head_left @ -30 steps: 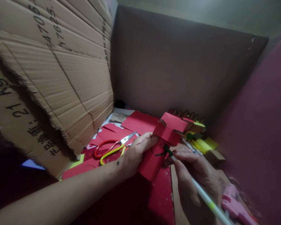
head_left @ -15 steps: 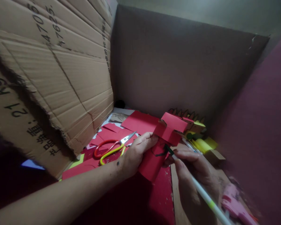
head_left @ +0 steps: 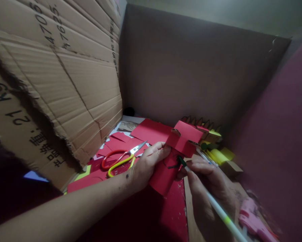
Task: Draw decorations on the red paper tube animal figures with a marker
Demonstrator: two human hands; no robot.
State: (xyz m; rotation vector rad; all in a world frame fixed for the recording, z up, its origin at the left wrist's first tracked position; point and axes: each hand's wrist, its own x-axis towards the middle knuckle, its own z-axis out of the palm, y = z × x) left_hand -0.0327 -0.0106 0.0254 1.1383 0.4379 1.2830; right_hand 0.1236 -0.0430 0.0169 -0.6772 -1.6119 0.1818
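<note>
My left hand [head_left: 149,164] grips a red paper-covered model [head_left: 163,176] from its left side, thumb lying along it. The model has a rounded lower body with dark curved lines drawn on it and a boxy red top [head_left: 183,136] with bare cardboard edges. My right hand [head_left: 209,183] is closed round a white marker [head_left: 220,210] with a green tip end. The dark tip touches or nearly touches the body just under the boxy top. Scissors [head_left: 120,161] with one red and one yellow handle lie beyond my left wrist, blades apart.
Red paper pieces [head_left: 118,144] and a red sheet [head_left: 151,130] cover the table's back left. Yellow paper pieces [head_left: 223,154] lie at the right, near a pink glue gun [head_left: 254,220]. A printed cardboard panel [head_left: 90,84] stands left; a dark panel [head_left: 191,67] rises behind.
Almost nothing differs. The boxy top has shifted very slightly right, while both hands keep their hold and the marker tip stays at about the same spot.
</note>
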